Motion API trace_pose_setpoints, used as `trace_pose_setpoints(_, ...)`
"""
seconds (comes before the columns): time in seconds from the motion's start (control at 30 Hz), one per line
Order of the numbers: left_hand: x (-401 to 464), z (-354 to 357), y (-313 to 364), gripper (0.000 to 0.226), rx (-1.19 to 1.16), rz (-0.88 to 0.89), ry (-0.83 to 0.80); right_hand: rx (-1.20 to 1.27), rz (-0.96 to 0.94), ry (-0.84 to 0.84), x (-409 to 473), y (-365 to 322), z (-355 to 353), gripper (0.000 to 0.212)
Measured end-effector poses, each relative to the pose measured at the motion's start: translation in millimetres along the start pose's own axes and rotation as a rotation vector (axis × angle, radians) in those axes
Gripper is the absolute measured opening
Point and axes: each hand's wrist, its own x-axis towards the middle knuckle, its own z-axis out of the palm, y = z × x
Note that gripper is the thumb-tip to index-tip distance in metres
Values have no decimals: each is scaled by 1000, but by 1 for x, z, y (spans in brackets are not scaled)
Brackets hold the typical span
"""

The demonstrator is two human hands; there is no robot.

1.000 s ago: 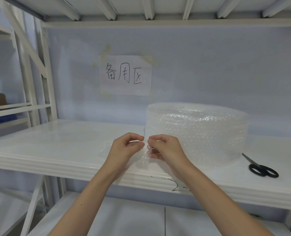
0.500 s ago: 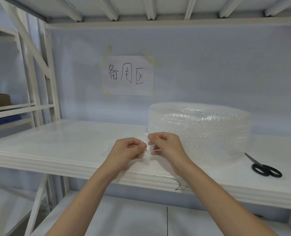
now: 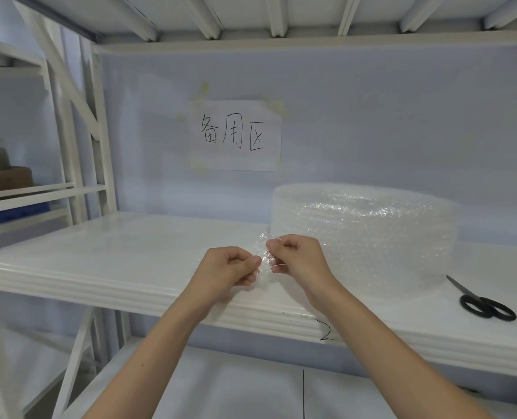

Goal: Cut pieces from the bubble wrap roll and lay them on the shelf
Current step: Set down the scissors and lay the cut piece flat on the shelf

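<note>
With both sets of fingers curled in tight, you've got your left hand (image 3: 227,269) and right hand (image 3: 296,258) pinching the loose end of bubble wrap (image 3: 263,252) between them, thumbs against fingertips, knuckles nearly touching. That flap is clear, crinkly and bumpy, and it hangs just above the front of the shelf (image 3: 130,252). It runs back into the roll (image 3: 363,237), a fat, see-through drum lying flat on the shelf right behind your right hand. Nothing sits between you and it. Off to the right, just beside the roll, black-handled scissors (image 3: 480,300) lie flat with the blades pointing back. The shelf is glossy white metal with a ribbed front lip and a scribbled "2" on it. Taped to the pale wall behind is a paper sign (image 3: 236,136) with handwritten characters.
</note>
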Motion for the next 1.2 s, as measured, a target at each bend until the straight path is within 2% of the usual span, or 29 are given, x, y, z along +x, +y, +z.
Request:
trace_pose_setpoints(0.7,-2,-8,-10,18,7,87,84,35,6,-40,2,1,14,14)
trace_pose_setpoints(0.93,-3,-11,-12,18,71,98,123,114,79,-69,-2,1,11,11)
trace_pose_setpoints(1.2,-6,-11,-9,14,-128,32,99,69,33,-15,0,-6,12,11)
